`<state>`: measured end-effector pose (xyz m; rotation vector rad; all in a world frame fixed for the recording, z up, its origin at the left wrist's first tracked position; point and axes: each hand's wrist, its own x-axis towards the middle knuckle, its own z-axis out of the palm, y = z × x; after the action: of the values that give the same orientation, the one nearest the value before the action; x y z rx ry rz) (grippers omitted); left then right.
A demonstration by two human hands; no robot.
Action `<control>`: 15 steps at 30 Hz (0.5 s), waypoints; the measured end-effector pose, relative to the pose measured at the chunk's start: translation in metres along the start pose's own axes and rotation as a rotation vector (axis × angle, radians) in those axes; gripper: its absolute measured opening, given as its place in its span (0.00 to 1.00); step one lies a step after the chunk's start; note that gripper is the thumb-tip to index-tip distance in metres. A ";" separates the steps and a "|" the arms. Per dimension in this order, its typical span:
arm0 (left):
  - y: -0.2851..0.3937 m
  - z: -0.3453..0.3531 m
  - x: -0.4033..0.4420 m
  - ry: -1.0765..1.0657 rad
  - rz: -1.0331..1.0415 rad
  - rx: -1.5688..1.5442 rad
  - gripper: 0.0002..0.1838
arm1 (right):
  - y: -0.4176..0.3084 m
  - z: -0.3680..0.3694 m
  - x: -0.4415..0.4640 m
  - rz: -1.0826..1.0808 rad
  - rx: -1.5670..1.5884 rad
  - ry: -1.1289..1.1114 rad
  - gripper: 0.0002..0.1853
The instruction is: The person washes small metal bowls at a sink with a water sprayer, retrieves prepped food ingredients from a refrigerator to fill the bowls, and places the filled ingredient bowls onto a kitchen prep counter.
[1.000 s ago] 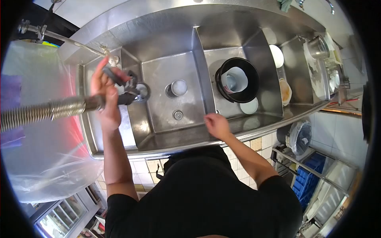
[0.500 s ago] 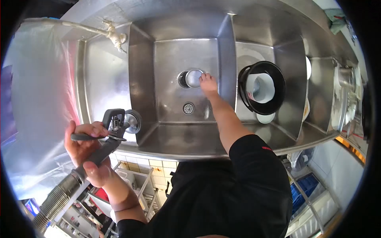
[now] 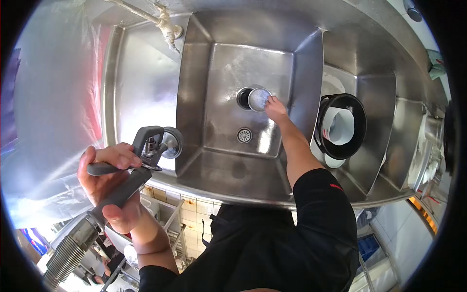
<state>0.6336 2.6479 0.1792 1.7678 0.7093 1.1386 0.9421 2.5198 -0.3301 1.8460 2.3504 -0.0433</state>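
A translucent plastic sheet (image 3: 53, 121) hangs at the far left, with a ribbed metal hose (image 3: 70, 253) near its lower end. The hose runs up to a grey spray gun (image 3: 127, 191). The left hand (image 3: 99, 185) is wrapped around this gun, its fingers curled over the lever and its thumb on the near side of the grip. The gun's round head (image 3: 171, 142) points right, in view over the edge between a flat metal drainboard (image 3: 143, 82) and a deep steel basin (image 3: 233, 63). A wrapped pipe (image 3: 168, 29) stands at the far end of the drainboard.

In the basin, a dark round opening (image 3: 243, 99) lies just left of a round metal cup (image 3: 260, 99), which partly overlaps its edge. The right hand (image 3: 276, 110) pinches the right side of the cup's rim with its fingertips. A slotted drain (image 3: 244, 135) lies nearer the person.

In the next compartment to the right sits a black bucket (image 3: 359, 143), a white container (image 3: 340, 127) inside it. A white dish (image 3: 334, 162) shows beside the bucket's near side. A green cloth (image 3: 435, 64) hangs at the far right.
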 end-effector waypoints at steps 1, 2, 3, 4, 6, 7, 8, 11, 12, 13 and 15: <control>-0.001 0.000 0.001 -0.006 0.006 -0.006 0.48 | -0.003 -0.003 -0.002 -0.037 -0.005 -0.024 0.10; 0.001 0.000 0.001 -0.011 0.010 -0.013 0.48 | -0.009 -0.007 -0.007 -0.075 -0.010 -0.049 0.10; 0.001 0.000 0.001 -0.014 0.015 -0.021 0.48 | -0.014 -0.011 -0.010 -0.113 -0.017 -0.075 0.10; 0.002 -0.001 0.002 -0.013 0.005 -0.013 0.49 | -0.019 -0.016 -0.013 -0.118 0.023 -0.073 0.10; 0.004 -0.002 0.004 -0.007 -0.006 -0.003 0.49 | -0.028 -0.026 -0.016 -0.126 0.095 -0.066 0.10; 0.005 -0.002 0.004 -0.005 -0.011 -0.003 0.50 | -0.032 -0.029 -0.017 -0.108 0.132 -0.062 0.10; 0.005 -0.002 0.005 -0.003 -0.014 -0.002 0.50 | -0.036 -0.032 -0.015 -0.092 0.169 -0.056 0.11; 0.003 -0.009 0.005 -0.061 0.007 -0.031 0.48 | -0.046 -0.049 0.001 -0.034 0.241 -0.091 0.11; 0.001 -0.012 0.004 -0.092 0.015 -0.047 0.48 | -0.049 -0.048 0.007 -0.016 0.250 -0.088 0.10; 0.002 -0.012 0.002 -0.094 0.015 -0.052 0.48 | -0.051 -0.047 0.012 -0.001 0.260 -0.085 0.10; 0.002 -0.013 0.001 -0.102 0.018 -0.056 0.47 | -0.046 -0.038 0.026 0.014 0.277 -0.200 0.09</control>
<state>0.6222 2.6529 0.1842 1.7748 0.5963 1.0624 0.8878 2.5377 -0.2993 1.8716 2.2848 -0.5515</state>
